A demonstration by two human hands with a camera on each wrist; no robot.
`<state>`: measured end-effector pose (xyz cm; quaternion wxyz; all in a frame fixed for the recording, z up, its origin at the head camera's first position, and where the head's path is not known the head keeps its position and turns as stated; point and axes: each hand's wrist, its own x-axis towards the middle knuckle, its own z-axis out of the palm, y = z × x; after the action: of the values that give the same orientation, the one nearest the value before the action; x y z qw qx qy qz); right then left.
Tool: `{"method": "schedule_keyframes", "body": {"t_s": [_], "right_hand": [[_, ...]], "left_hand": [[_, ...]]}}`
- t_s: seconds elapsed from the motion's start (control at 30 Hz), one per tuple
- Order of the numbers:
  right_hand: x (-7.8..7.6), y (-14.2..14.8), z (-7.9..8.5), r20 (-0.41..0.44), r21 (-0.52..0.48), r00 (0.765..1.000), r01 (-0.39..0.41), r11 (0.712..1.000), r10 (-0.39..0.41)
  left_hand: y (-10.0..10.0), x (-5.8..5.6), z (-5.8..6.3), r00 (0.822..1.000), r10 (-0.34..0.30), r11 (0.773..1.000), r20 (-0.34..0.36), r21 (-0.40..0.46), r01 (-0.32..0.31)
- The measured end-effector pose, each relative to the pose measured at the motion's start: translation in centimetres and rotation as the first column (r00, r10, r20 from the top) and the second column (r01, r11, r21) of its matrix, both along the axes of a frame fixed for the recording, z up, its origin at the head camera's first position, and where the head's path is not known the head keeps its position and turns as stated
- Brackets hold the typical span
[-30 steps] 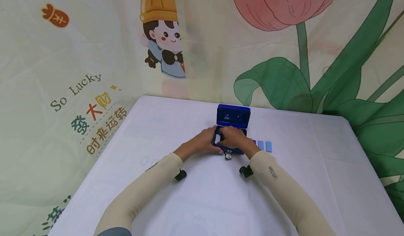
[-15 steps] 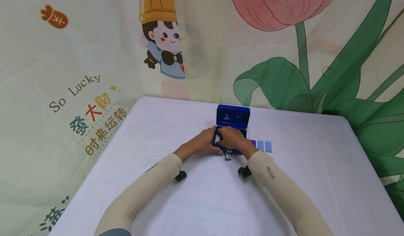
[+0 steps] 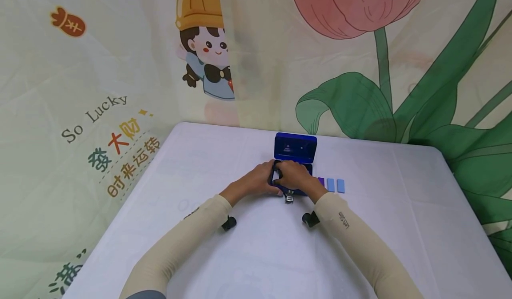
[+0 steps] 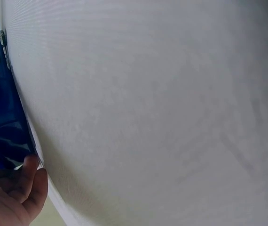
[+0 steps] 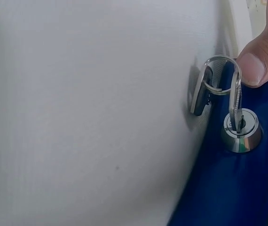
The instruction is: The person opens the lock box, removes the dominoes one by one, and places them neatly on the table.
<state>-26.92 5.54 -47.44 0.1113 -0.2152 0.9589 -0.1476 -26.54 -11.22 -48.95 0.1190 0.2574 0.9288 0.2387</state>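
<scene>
A blue cash box (image 3: 302, 191) stands on the white table with its lid (image 3: 295, 148) raised. My left hand (image 3: 262, 177) grips the box's left end; its thumb presses the front face beside the lock (image 5: 242, 132). In the left wrist view, curled fingers (image 4: 35, 188) sit at the box's lower end. My right hand (image 3: 294, 174) reaches over the open box, thumb and fingers bent down into its left part. What the right fingertips hold, if anything, I cannot tell. Keys (image 5: 235, 101) on a ring hang from the lock at the front.
Right of the box lie a purple piece (image 3: 321, 181) and two light blue pieces, one nearer (image 3: 330, 185) and one farther right (image 3: 341, 185). The white tabletop (image 3: 256, 254) runs back to a printed cloth (image 3: 264, 68) behind it.
My right hand has shifted slightly left over the box, so more of the purple piece shows. The left hand and the box stay put.
</scene>
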Motion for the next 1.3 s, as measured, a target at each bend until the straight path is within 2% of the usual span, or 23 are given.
{"method": "schedule_keyframes", "body": {"t_s": [1.3], "right_hand": [[0.5, 1.4, 0.9, -0.012, -0.026, 0.998, -0.069, 0.997, 0.069]], "left_hand": [[-0.1, 0.6, 0.7, 1.0, 0.003, 1.0, 0.026, 0.013, -0.003]]}}
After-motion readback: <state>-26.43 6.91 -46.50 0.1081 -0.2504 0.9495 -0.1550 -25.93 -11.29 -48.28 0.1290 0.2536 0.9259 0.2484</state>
